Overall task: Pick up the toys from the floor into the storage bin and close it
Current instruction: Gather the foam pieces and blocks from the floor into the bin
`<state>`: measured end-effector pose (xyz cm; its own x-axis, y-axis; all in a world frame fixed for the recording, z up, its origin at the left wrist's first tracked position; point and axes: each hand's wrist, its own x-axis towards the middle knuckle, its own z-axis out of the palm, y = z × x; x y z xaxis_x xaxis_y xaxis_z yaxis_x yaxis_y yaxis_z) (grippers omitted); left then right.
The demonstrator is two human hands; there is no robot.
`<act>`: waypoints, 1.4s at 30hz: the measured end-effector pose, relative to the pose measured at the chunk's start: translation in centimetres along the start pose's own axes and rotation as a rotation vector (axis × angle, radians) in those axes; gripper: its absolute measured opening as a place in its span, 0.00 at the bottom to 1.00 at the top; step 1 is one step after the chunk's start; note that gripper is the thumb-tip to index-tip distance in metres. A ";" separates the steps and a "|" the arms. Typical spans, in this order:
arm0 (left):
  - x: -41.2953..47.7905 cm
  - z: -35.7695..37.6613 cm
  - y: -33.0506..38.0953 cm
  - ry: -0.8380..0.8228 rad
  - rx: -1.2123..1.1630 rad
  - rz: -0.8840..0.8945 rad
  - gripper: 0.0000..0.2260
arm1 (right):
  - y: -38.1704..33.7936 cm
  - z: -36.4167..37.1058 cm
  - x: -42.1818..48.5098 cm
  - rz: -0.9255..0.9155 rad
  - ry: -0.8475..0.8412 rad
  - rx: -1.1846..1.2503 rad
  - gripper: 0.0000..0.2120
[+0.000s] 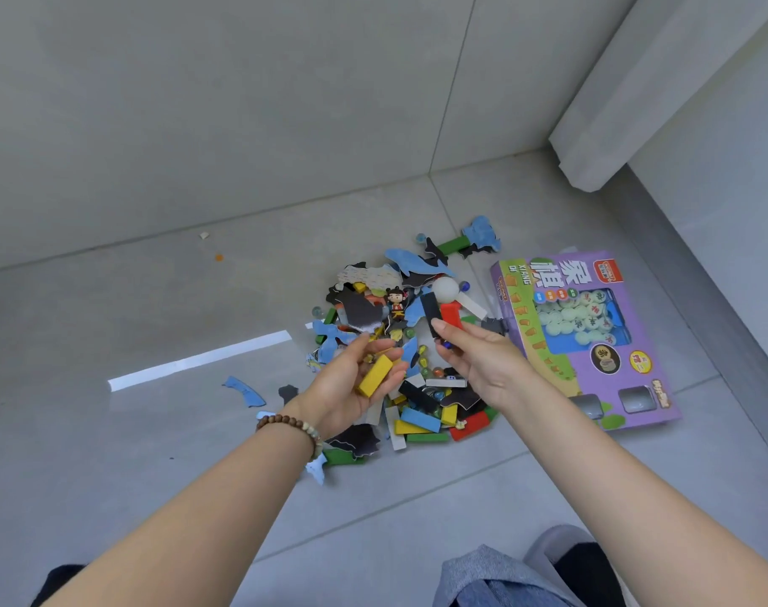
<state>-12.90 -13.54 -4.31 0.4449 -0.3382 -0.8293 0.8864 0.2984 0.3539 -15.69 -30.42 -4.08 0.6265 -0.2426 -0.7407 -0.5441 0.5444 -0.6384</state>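
The purple game box (pixel 583 343), lying by the right edge of the floor, carries big characters 象棋 and the word XIANG. Its smaller labels are unreadable.

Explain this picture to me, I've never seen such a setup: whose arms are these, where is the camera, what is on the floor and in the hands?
No machine: a person works with bare hands, and the single camera sits on their head, looking forward and down. On the tiled floor lies a pile of toys: wooden blocks, flat puzzle pieces, marbles, a small figure, a white ball. A purple boxed game lies beside it. The left hand cups a yellow block. The right hand pinches a red block and a black block above the pile. No storage bin is in view.
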 end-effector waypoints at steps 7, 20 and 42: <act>-5.7 -0.7 5.6 0.176 0.387 0.326 0.15 | -4.1 7.0 -4.9 0.022 -0.113 -0.089 0.10; -35.3 -25.3 21.3 0.653 0.484 0.845 0.19 | 1.2 42.3 -23.7 -0.066 -0.507 -0.488 0.14; -39.5 -51.1 18.0 0.949 0.644 0.541 0.31 | 15.8 60.2 -24.6 -1.263 -0.845 -1.925 0.26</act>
<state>-21.05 50.82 12.70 0.7387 0.5411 -0.4020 0.6409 -0.3790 0.6675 -6.17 32.50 16.64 0.6400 0.7559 -0.1380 0.7076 -0.6497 -0.2778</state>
